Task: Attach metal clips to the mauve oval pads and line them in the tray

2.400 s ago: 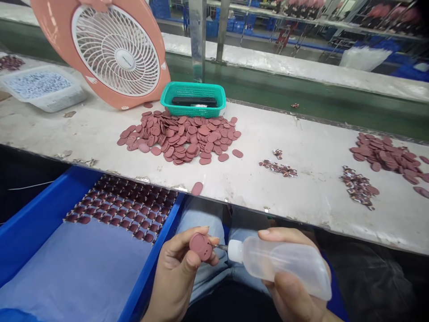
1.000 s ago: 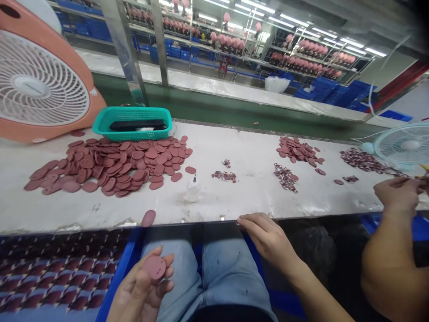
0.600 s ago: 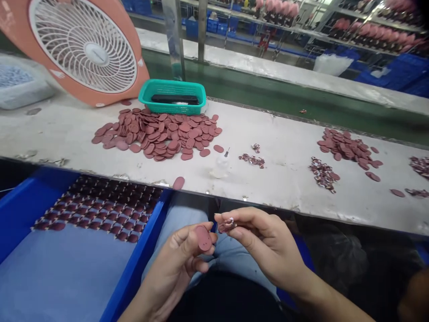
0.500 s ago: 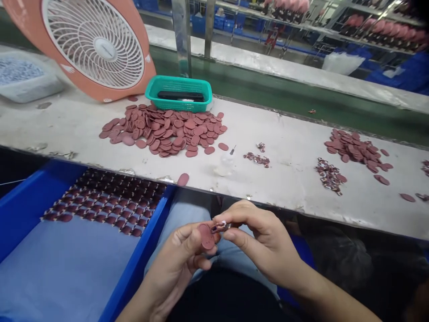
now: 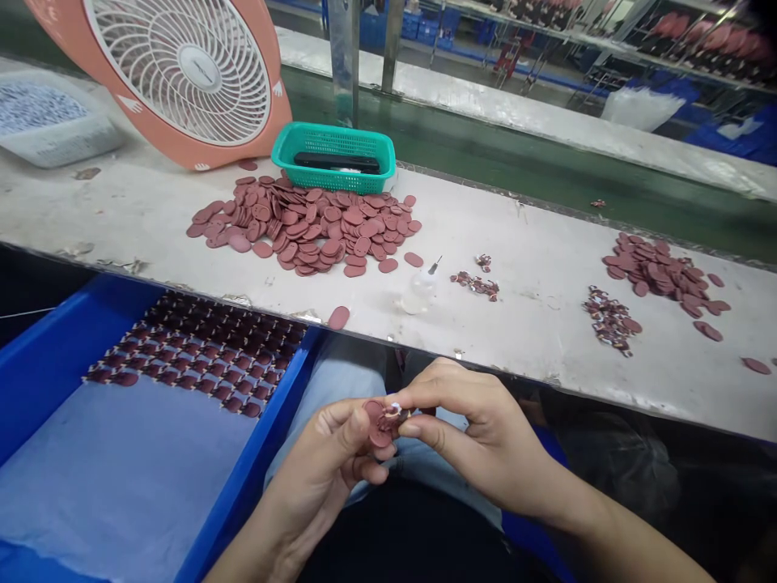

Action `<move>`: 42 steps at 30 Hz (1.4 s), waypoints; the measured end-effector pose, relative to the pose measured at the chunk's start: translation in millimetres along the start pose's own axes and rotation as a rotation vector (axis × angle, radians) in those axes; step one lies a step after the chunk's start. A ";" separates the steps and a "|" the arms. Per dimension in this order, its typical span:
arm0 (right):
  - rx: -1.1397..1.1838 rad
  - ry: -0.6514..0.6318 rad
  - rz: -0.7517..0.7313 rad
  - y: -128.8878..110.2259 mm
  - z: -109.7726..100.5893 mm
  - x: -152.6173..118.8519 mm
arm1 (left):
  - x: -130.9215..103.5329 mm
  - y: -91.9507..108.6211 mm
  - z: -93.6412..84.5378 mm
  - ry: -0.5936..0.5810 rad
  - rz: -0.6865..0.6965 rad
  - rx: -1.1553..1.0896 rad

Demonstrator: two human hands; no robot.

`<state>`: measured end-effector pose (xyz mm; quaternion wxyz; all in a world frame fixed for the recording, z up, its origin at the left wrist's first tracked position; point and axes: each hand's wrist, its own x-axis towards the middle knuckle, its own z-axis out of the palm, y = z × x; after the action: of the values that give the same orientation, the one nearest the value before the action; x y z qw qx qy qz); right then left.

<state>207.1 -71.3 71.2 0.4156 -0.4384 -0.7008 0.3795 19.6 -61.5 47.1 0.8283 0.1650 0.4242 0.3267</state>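
Observation:
Between the thumb and fingers of my left hand (image 5: 340, 445) is a reddish-brown oval disc (image 5: 380, 433), its flat face turned up towards me. My right hand (image 5: 473, 425) pinches a small brown-and-white piece (image 5: 392, 414) with thumb and index finger. That piece lies over the face of the disc and appears to touch it; its exact shape is too small to make out. Both hands are above my lap, just in front of the table edge. On the table beyond them lie a heap of similar discs (image 5: 328, 223) and a little group of small brown-and-white pieces (image 5: 477, 285).
A blue bin (image 5: 243, 486) at the left holds rows of dark red assembled pieces (image 5: 200, 348). Along the table stand an orange fan (image 5: 200, 73), a green basket (image 5: 333, 180) and a small clear bottle with a needle tip (image 5: 418, 293). More discs (image 5: 659, 271) lie at the right.
My right hand has brought the small piece left and onto the face of the disc. The disc stays in my left hand. The camera view has shifted slightly.

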 end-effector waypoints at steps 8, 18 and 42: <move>-0.059 -0.048 -0.023 -2.0 -1.9 -0.1 | -1.6 1.3 1.0 -0.004 -0.009 -0.005; -0.094 -0.092 -0.100 -7.3 -2.7 4.7 | -3.5 0.5 -1.1 -0.007 -0.020 -0.005; -0.111 -0.091 -0.179 -0.1 9.4 6.6 | 1.9 -7.5 -16.0 -0.043 -0.056 -0.088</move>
<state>196.7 -66.7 69.5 0.3905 -0.3787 -0.7752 0.3211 10.5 -65.8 32.4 0.8526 0.1234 0.3960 0.3180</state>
